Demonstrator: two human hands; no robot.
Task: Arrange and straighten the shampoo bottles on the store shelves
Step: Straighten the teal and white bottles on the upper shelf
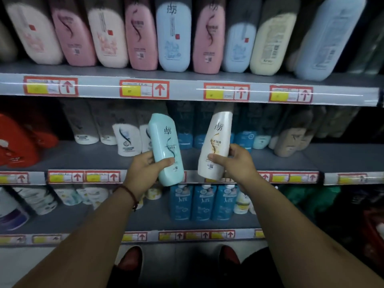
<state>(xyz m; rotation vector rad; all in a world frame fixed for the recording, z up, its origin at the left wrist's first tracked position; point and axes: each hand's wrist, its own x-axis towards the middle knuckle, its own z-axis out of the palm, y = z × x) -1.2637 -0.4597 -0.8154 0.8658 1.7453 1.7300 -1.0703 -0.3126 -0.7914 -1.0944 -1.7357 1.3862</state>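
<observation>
Well, three shelves of bottles face the person. On the top shelf (108, 69) stands a row of large bottles, cream, pink and pale blue; the pale blue bottle (173, 38) near the middle is fairly upright, while those toward either end lean. The middle shelf (83, 156) carries red bottles (18, 140) at the far left, small white bottles (126, 140) set back, and dark blue ones (185, 129) further right (too dim to read). On the lower shelf (83, 219) three blue bottles (202, 202) stand side by side, upright. Red-and-yellow price tags (144, 89) line each shelf edge.

Both bare arms reach forward, and each of the hands is clamped on one bottle, held in the air in front of the middle shelf's edge. The left hand (145, 169) grips a teal bottle (166, 148) round its lower half, thumb across the front, its top tilted left. The right hand (234, 163) holds a white bottle (216, 142) the same way, thumb on the label, its top tilted right. The two bottles are near each other but apart. A dark cord bracelet (131, 194) circles the left wrist. Red shoes (131, 260) show on the floor below.
</observation>
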